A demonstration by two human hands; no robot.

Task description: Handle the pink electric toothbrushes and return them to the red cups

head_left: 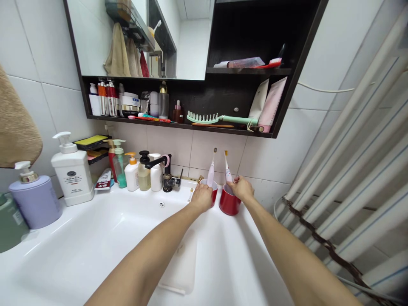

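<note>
Two pale pink electric toothbrushes stand upright at the back of the white washbasin (105, 238). My left hand (201, 198) grips the left toothbrush (211, 173) low on its handle, just above the rim of a red cup with a pale inside (212, 190). My right hand (241, 189) pinches the right toothbrush (227, 169) by its lower handle, above a second red cup (230, 202). The bottom of each toothbrush is hidden by my fingers or the cups. Both brush tips point up towards the wall.
A black faucet (166, 174) stands left of the cups among several pump bottles and lotion bottles. A dark wall shelf (181, 102) holds toiletries and a comb below a mirror (137, 38). A striped shower curtain (347, 161) hangs at the right, and a towel (15, 119) at the left.
</note>
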